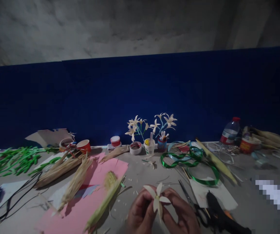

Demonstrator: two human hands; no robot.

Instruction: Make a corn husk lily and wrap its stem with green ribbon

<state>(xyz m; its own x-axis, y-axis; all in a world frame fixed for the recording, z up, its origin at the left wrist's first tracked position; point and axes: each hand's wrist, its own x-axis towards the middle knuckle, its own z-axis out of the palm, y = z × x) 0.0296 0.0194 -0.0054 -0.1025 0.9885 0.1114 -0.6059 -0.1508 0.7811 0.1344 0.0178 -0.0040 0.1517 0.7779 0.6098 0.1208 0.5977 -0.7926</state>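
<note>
A pale cream flower (157, 199) with several pointed petals, seemingly of corn husk, is held between my two hands at the bottom middle. My left hand (141, 211) pinches it from the left, thumb beneath the petals. From the other side my right hand (180, 211) grips it, its fingers curled behind and under the flower. Both hands hide its back and any stem. Just right of my right hand lie black scissors (198, 208) and a black glue gun (220, 211). Left of my hands rests a green corn husk (105, 201) on pink paper (62, 214).
Finished-looking flowers (135, 125) stand in a paper cup (149, 147) and a pen cup (162, 144) at the back. Green ribbon (205, 174), dried husks (78, 182), green pipe cleaners (20, 162), black cords (10, 204) and a bottle (230, 131) lie or stand around the table.
</note>
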